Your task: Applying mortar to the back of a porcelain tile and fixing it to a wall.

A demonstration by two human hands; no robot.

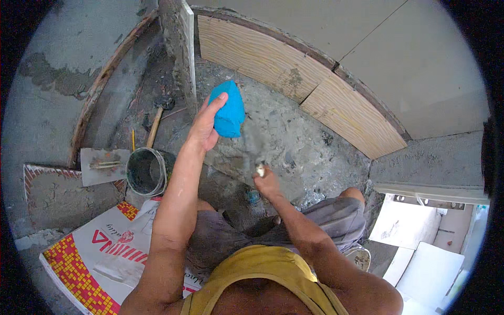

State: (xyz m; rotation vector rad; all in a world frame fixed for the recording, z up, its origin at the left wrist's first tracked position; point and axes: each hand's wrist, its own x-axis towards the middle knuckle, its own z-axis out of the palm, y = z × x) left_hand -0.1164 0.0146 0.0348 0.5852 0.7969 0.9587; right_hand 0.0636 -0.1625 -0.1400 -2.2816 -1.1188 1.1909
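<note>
My left hand (205,125) is raised over the wet cement floor (283,134), its thumb and fingers closed round a bright blue sponge (230,109). Below and to the right, between my knees, my right hand (269,184) is closed on a small tool (260,169). Only a whitish end of it shows clearly; the rest is smeared by motion or hidden, so I cannot make out its kind. The two hands are apart. A small round bluish object (253,197) lies on the floor just below the right hand.
Left of my forearm stand a bucket (169,165), a hammer (155,126), a flat metal trowel (90,178) and a mortar-coated tile (50,194). Wood-patterned tiles (257,50) line the far wall. A printed bag (84,268) lies near left; white tiles (430,273) lie right.
</note>
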